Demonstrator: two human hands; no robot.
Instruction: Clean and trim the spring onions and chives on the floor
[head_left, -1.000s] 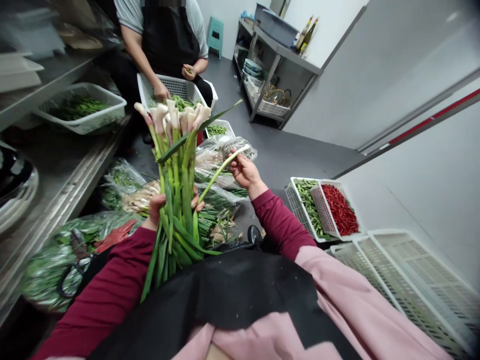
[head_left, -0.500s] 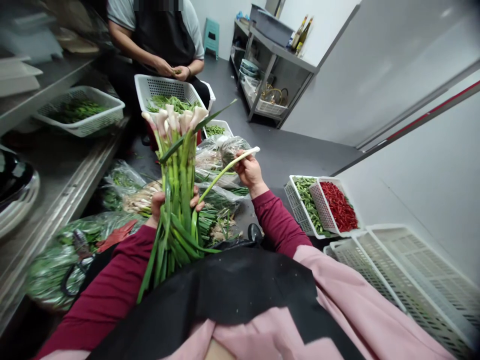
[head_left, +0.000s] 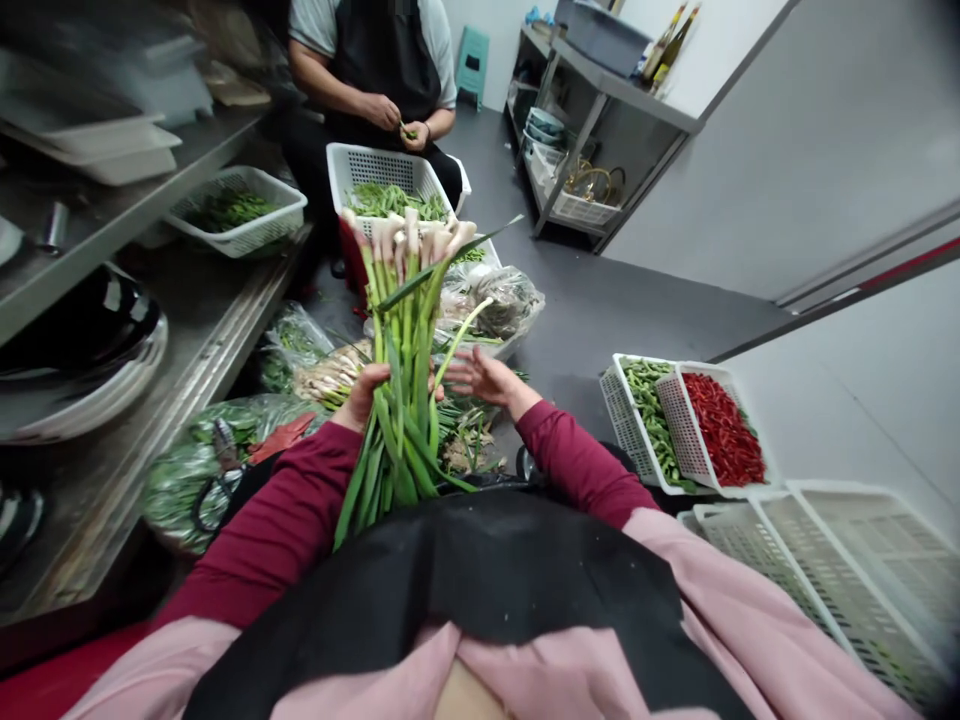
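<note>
My left hand (head_left: 365, 392) is wrapped round a bunch of green onions (head_left: 405, 330), white bulb ends up, green leaves trailing down onto my black apron. My right hand (head_left: 484, 378) is beside the bunch with its fingers spread, touching one loose onion stalk (head_left: 459, 338) that leans against the bunch. Below both hands lie onion trimmings and more bagged greens (head_left: 457, 440) on the floor.
A person in a black apron sits opposite, hands (head_left: 397, 118) working over a white basket of green pods (head_left: 386, 190). Steel shelving (head_left: 135, 330) runs along the left with another basket (head_left: 240, 212). Baskets of green and red chillies (head_left: 694, 425) and empty white crates (head_left: 840, 570) stand at right.
My right hand has come down and in from holding a single stalk out to the side; the stalk now rests against the bunch and the fingers have spread. The view shifted right.
</note>
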